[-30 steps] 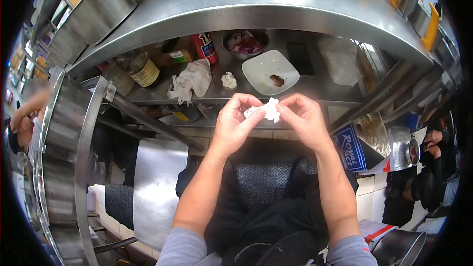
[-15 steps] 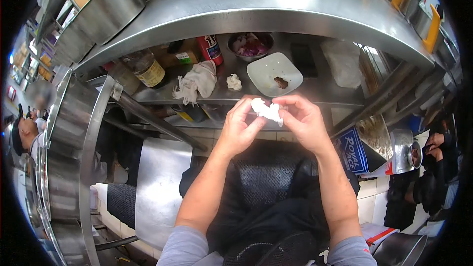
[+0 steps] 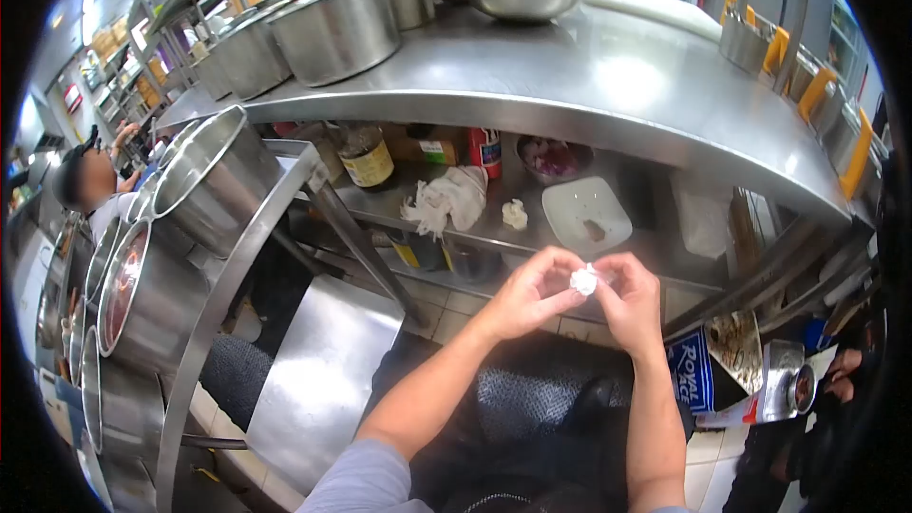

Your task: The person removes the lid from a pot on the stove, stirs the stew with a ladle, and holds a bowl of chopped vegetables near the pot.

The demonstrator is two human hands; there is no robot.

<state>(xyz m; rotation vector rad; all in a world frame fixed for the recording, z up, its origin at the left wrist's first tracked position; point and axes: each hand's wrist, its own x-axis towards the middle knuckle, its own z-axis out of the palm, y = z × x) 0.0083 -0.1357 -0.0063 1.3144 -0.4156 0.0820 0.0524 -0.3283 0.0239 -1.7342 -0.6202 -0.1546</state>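
White wad (image 3: 583, 280) is pinched at fingertips of left hand (image 3: 524, 298) and right hand (image 3: 633, 300) near dish (image 3: 572, 214); light, even pressure should be applied.

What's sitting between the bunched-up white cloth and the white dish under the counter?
In the head view, a small crumpled whitish lump lies between the cloth and the white dish, with a gap on each side.

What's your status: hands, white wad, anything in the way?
Left hand and right hand both pinching crumpled white wad. Wad on near side of white dish. No obstruction visible around the hands.
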